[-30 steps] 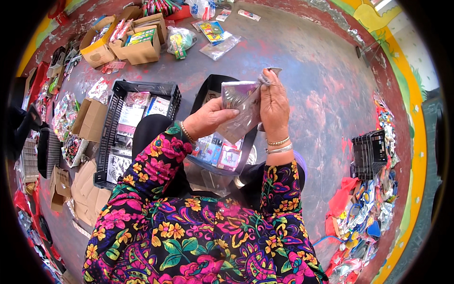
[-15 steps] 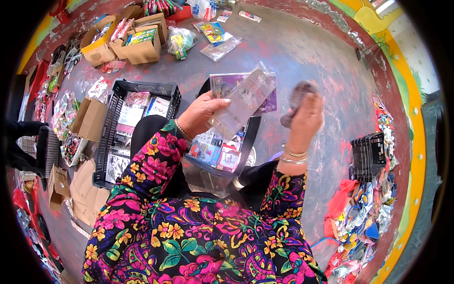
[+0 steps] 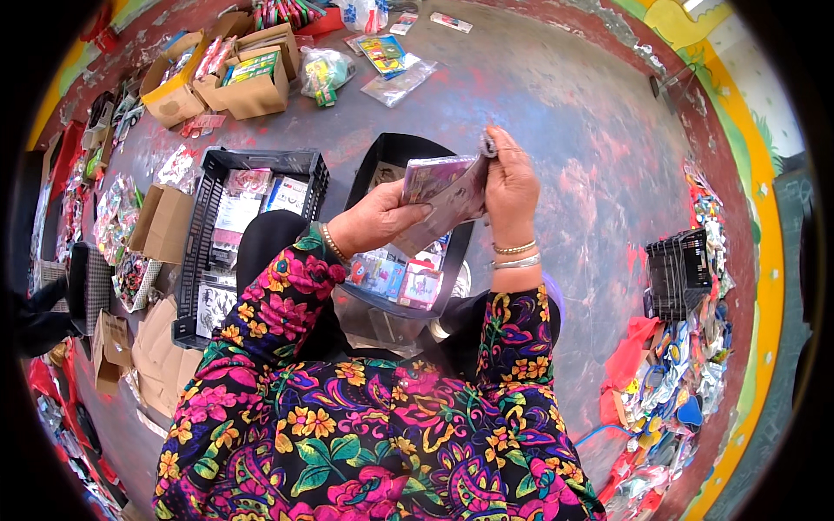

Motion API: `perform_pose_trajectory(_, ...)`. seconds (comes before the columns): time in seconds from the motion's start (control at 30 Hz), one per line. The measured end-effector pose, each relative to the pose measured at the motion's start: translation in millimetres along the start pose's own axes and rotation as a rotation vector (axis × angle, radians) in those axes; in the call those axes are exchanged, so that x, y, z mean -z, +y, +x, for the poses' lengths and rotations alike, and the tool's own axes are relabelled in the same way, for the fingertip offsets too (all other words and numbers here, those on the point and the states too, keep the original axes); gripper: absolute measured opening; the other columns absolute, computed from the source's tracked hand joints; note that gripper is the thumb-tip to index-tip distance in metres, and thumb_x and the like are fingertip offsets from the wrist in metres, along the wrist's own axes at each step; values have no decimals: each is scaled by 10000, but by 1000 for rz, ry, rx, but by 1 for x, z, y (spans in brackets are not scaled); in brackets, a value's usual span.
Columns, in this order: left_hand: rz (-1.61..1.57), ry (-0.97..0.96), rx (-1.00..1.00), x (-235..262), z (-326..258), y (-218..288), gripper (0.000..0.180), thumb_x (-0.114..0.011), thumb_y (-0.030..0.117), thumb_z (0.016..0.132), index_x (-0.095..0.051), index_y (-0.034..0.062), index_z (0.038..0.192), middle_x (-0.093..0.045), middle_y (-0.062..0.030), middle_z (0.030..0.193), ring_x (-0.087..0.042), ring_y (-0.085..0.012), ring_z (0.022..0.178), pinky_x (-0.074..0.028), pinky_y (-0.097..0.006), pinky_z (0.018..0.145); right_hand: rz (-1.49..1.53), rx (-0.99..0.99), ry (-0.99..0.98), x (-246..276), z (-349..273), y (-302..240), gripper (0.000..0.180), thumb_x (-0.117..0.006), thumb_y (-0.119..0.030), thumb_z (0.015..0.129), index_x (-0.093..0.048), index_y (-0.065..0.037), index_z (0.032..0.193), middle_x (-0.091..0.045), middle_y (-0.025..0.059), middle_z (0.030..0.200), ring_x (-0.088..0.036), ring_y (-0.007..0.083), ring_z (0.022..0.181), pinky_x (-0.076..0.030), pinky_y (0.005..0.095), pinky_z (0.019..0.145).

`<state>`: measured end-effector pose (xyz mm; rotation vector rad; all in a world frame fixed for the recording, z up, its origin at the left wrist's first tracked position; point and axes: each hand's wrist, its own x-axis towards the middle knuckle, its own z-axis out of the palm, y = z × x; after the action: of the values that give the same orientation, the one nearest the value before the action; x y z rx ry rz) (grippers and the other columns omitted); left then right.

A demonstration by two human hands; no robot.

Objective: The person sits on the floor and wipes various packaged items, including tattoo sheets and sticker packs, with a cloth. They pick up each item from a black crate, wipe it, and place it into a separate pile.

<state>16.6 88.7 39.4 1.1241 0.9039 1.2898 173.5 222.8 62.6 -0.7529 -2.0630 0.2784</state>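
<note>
My left hand [image 3: 378,217] grips flat plastic packets, thumb on top: a purple one [image 3: 426,176] and a clear-fronted pale one [image 3: 456,198]. My right hand [image 3: 511,187] is closed at the packets' far right edge. A bit of crumpled grey-brown cloth [image 3: 488,145] shows at its fingertips; the rest is hidden by the hand. Below my hands stands a black plastic tub [image 3: 380,154], holding several flat picture packets [image 3: 421,288]. Left of it is a black slatted crate [image 3: 314,187] with more flat packets [image 3: 236,213] inside.
Open cardboard boxes [image 3: 261,97] of small goods stand at the far left, near plastic bags [image 3: 327,74] and loose packets [image 3: 382,56]. A black basket [image 3: 678,273] and a heap of mixed goods [image 3: 673,382] line the right wall. Flattened cardboard [image 3: 161,356] lies at left.
My right hand has moved left with the cloth, from apart on the right to the packets' far edge. The packets in my left hand are now drawn together and bent at that edge.
</note>
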Motion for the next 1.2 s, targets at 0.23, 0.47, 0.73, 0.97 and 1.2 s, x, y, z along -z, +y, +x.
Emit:
perform_pose_trajectory(0.23, -334, 191, 162, 8, 1, 7, 314, -528, 108, 857, -491, -6, 1147, -583, -74, 1045, -572, -147, 912, -457, -291, 803, -110, -338, 315, 49, 12, 15, 228, -534, -86, 856, -599, -65, 1073, -643, 130, 886, -612, 209, 728, -477, 300, 664)
perform_pose_trajectory(0.47, -627, 278, 205, 4, 6, 7, 314, -501, 106, 852, -468, -11, 1142, -581, -111, 1024, -597, -208, 900, -490, -340, 783, 393, -491, 211, 39, 7, -35, 239, -484, -216, 917, -590, -28, 1020, -613, 55, 928, -559, 130, 848, -454, 263, 734)
perform_pose_trajectory(0.73, -821, 349, 47, 4, 9, -7, 291, -444, 84, 895, -482, 17, 1174, -554, -112, 1110, -573, -218, 982, -464, -354, 861, -9, 153, -302, -22, -29, -74, 350, -507, -145, 847, -533, -68, 1187, -495, 137, 1249, -444, 278, 1183, -312, 402, 969)
perform_pose_trajectory(0.97, -737, 237, 109, -2, 5, 4, 324, -497, 76, 864, -466, 14, 1180, -576, -104, 1073, -584, -211, 956, -471, -349, 842, -140, 98, -60, -14, -5, -37, 330, -518, -125, 831, -559, -56, 1151, -569, 115, 1152, -503, 281, 1101, -362, 385, 917)
perform_pose_trajectory(1.2, -732, 276, 99, -2, 0, 19, 307, -517, 85, 855, -468, -3, 1145, -581, -115, 1045, -590, -217, 938, -479, -360, 832, -167, -205, 98, 5, 0, 4, 284, -532, -131, 865, -566, -5, 1117, -637, 133, 949, -615, 260, 799, -481, 324, 713)
